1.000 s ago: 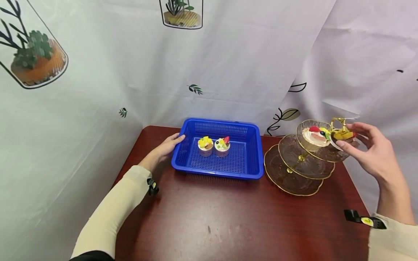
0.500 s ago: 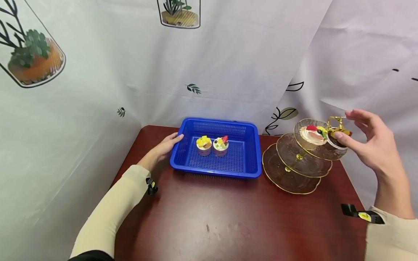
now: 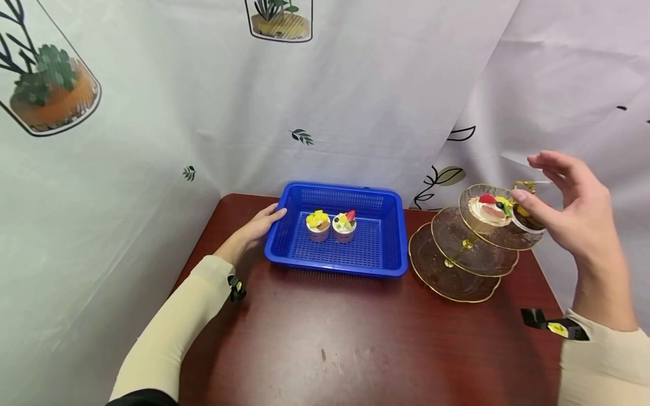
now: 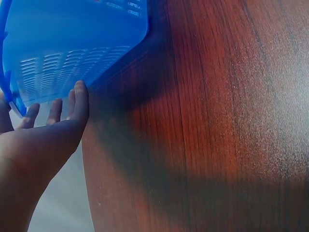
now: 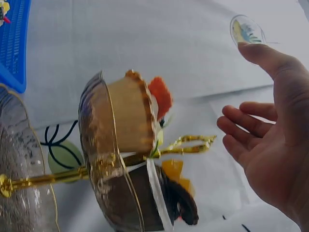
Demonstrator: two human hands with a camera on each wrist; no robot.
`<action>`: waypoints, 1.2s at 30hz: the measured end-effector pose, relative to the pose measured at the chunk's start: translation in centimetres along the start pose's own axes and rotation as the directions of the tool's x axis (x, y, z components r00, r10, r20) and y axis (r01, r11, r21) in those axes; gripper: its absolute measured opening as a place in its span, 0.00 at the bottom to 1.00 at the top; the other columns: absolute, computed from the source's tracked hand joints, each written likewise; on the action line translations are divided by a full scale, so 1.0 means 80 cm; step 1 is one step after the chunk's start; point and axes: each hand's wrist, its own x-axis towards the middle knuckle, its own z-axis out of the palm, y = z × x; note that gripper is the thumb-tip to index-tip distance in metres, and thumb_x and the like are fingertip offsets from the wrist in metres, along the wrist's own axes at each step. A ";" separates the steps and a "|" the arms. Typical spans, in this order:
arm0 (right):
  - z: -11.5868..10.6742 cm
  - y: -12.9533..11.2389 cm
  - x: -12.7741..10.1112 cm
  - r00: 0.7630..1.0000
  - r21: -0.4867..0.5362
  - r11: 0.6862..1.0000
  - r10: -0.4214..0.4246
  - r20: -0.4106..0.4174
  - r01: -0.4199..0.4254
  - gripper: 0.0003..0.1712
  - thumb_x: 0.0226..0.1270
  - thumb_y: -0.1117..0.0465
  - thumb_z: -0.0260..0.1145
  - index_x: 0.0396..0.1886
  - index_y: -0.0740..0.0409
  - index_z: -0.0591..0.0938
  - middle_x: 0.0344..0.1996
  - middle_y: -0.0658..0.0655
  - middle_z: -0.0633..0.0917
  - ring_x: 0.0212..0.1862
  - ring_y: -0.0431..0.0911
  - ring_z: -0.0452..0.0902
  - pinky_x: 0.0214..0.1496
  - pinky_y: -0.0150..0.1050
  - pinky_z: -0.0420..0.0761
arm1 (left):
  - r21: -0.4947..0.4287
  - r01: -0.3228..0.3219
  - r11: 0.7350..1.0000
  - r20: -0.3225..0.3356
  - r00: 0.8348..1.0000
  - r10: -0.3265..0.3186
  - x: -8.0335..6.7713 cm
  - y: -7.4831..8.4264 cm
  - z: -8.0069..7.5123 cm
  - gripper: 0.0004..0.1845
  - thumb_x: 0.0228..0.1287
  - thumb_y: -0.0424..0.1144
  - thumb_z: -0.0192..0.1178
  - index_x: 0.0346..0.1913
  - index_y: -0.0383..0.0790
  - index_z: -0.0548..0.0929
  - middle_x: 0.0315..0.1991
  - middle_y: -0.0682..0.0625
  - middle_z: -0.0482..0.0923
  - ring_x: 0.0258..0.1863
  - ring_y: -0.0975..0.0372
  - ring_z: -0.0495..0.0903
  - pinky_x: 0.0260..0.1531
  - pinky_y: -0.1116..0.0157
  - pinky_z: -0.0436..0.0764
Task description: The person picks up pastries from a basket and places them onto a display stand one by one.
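Two desserts (image 3: 488, 213) atop tiered stand (image 3: 490, 258), right hand (image 3: 581, 217) unclenched near them, left hand (image 3: 258, 227) gripping blue basket (image 3: 335, 268) at one end

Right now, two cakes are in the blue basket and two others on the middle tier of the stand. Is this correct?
No: the head view shows the other two cakes on the top tier of the stand, not the middle. The rest is right.

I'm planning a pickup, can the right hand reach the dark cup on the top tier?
Probably yes: the right hand hangs close with nothing between it and the dark cup, though the gold handle may crowd the grip.
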 end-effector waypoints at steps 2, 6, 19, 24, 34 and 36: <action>0.004 -0.004 0.001 1.000 0.010 1.000 -0.015 0.003 0.015 0.39 0.52 0.85 0.72 0.68 0.70 0.78 0.57 0.53 0.85 0.64 0.43 0.79 0.75 0.33 0.68 | -0.008 -0.009 1.000 0.006 1.000 0.009 0.001 0.000 0.001 0.36 0.85 0.54 0.52 0.86 0.50 0.54 0.75 0.37 0.69 0.71 0.42 0.73 0.66 0.42 0.76; 0.008 -0.012 0.001 0.999 0.008 1.000 0.019 0.028 -0.020 0.40 0.54 0.83 0.72 0.69 0.67 0.78 0.59 0.54 0.85 0.67 0.44 0.77 0.61 0.25 0.76 | -0.023 -0.013 1.000 0.006 1.000 0.013 -0.001 0.002 0.004 0.35 0.85 0.54 0.51 0.85 0.51 0.54 0.75 0.37 0.69 0.71 0.42 0.73 0.66 0.41 0.76; 0.044 -0.021 0.006 0.991 0.058 0.996 -0.072 0.111 0.065 0.40 0.51 0.85 0.73 0.68 0.69 0.78 0.58 0.54 0.84 0.64 0.47 0.78 0.75 0.35 0.68 | -0.024 -0.001 1.000 0.002 1.000 0.001 0.000 0.000 0.001 0.35 0.84 0.54 0.52 0.85 0.51 0.55 0.74 0.37 0.70 0.70 0.42 0.74 0.65 0.43 0.78; 0.064 -0.020 0.006 0.983 0.031 0.994 -0.108 0.149 0.104 0.40 0.51 0.84 0.75 0.68 0.71 0.78 0.59 0.51 0.84 0.64 0.46 0.78 0.75 0.36 0.69 | -0.020 -0.007 1.000 0.007 1.000 0.007 -0.001 0.000 0.001 0.35 0.85 0.54 0.51 0.85 0.51 0.55 0.74 0.38 0.71 0.70 0.43 0.74 0.64 0.44 0.79; 0.105 -0.015 0.008 0.967 0.027 0.993 -0.119 0.223 0.116 0.42 0.52 0.79 0.78 0.70 0.68 0.77 0.62 0.56 0.83 0.67 0.45 0.77 0.73 0.34 0.70 | -0.007 0.005 1.000 -0.002 1.000 -0.005 -0.001 0.001 0.000 0.35 0.84 0.56 0.51 0.85 0.53 0.55 0.73 0.37 0.72 0.68 0.43 0.75 0.61 0.46 0.81; 0.114 -0.015 0.007 0.962 0.043 0.992 -0.127 0.243 0.120 0.42 0.52 0.80 0.78 0.70 0.68 0.77 0.63 0.60 0.83 0.67 0.47 0.77 0.74 0.35 0.70 | -0.008 0.001 1.000 0.001 1.000 -0.001 0.000 0.000 0.001 0.35 0.85 0.56 0.50 0.86 0.52 0.54 0.73 0.37 0.71 0.68 0.43 0.75 0.61 0.46 0.81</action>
